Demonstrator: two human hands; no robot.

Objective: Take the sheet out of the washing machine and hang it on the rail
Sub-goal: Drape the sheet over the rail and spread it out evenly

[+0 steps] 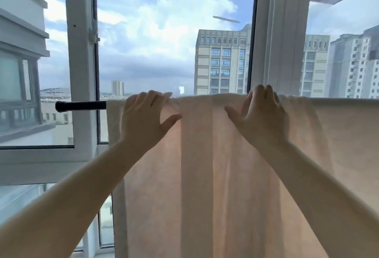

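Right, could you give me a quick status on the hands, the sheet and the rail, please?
Left hand and right hand open, flat on the pale peach fabric sheet. Sheet draped over the black metal rail, hanging down. Nothing in the way.

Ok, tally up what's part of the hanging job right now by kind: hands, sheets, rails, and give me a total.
Hands: 2, left hand and right hand, both flat on the top of the sheet
Sheets: 1, pale sheet draped over the rail
Rails: 1, black rail, bare end at left
Total: 4
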